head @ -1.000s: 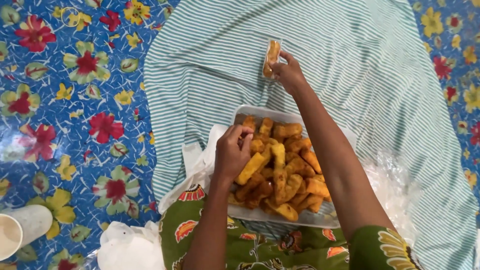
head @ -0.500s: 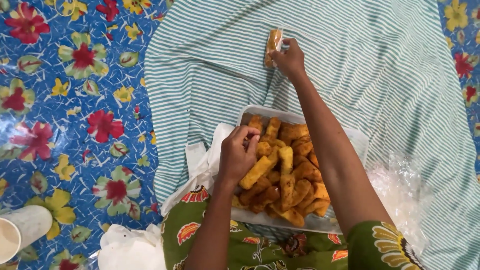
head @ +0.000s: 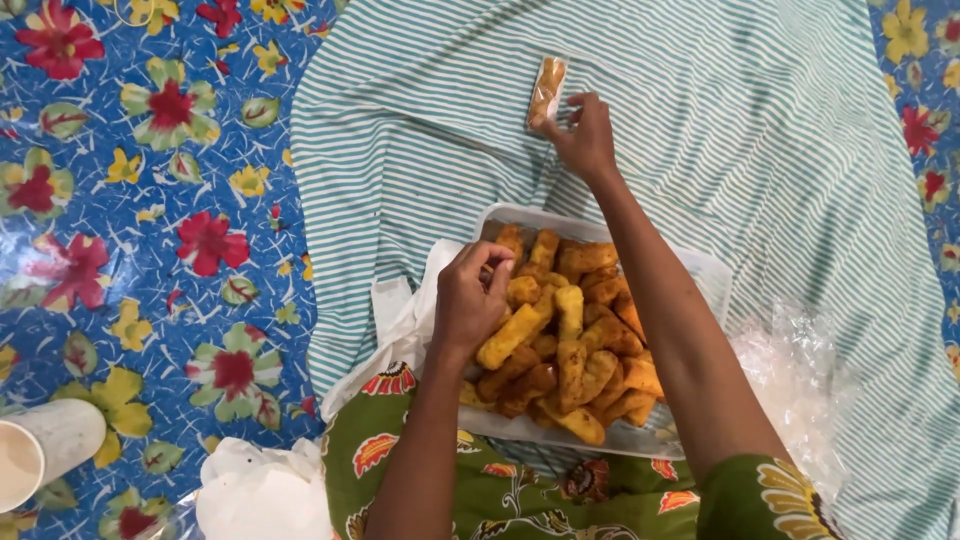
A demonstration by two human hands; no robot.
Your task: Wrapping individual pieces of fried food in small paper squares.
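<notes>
1. The right hand (head: 585, 135) reaches far forward over the striped green-and-white cloth (head: 420, 130), its arm passing above the food tray.
2. Its fingertips press on the near end of a small wrapped snack packet (head: 547, 90), an orange-brown stick in clear wrapping that lies flat on the cloth. The grip looks pinched on the packet's lower edge, thumb and fingers closed on it.
3. The left hand (head: 470, 305) sits at the left edge of a clear plastic tray (head: 700, 270) heaped with golden fried sticks (head: 575, 340).
4. Its fingers curl inward, the grip closed around one of the fried sticks (head: 508, 337) that angles out from under the palm, touching its neighbours in the pile.
5. The tray rests at the near edge of the cloth, close to the person's lap, over a green patterned garment (head: 520, 490).
6. Crumpled clear plastic wrap (head: 800, 370) lies just right of the tray.
7. White paper or bags (head: 260, 490) lie at lower left, beside the garment.
8. A white cup (head: 40, 455) lies tipped at the far left on the blue flowered covering (head: 150, 250) of the counter.
</notes>
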